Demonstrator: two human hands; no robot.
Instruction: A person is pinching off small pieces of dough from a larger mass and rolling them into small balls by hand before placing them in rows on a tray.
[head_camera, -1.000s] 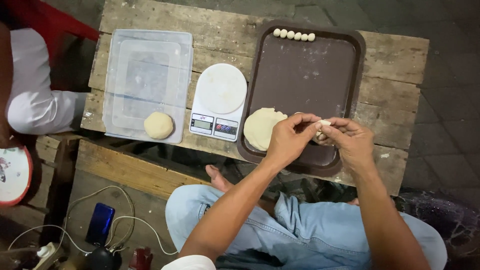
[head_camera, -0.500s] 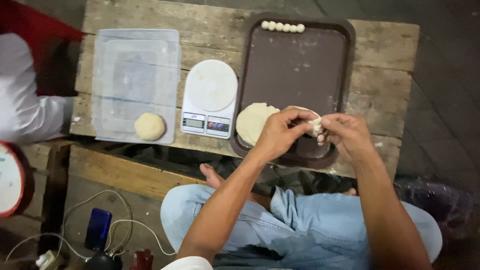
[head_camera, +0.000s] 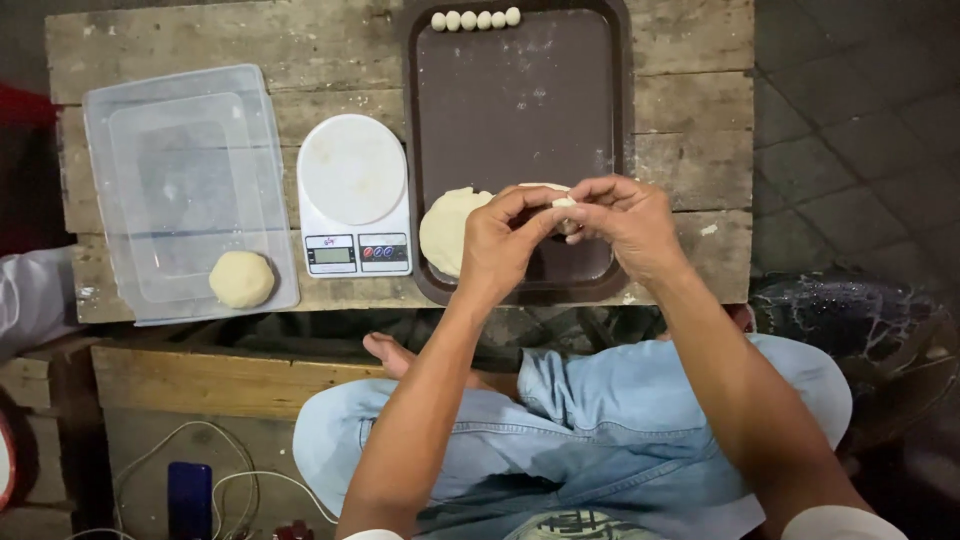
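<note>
Since the earlier frame both hands had drifted toward the middle of the frame. The left hand and right hand pinched a small dough piece, both grips clenched on it above the brown tray. Soft, light and tacky-looking, it suited fingertip holds; too rounded to show any axis.

Five dough balls, one scale

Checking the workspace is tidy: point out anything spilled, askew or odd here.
Nothing stands out. The small dough balls sit in a neat row on the brown tray, with only light flour dusting on it.
</note>
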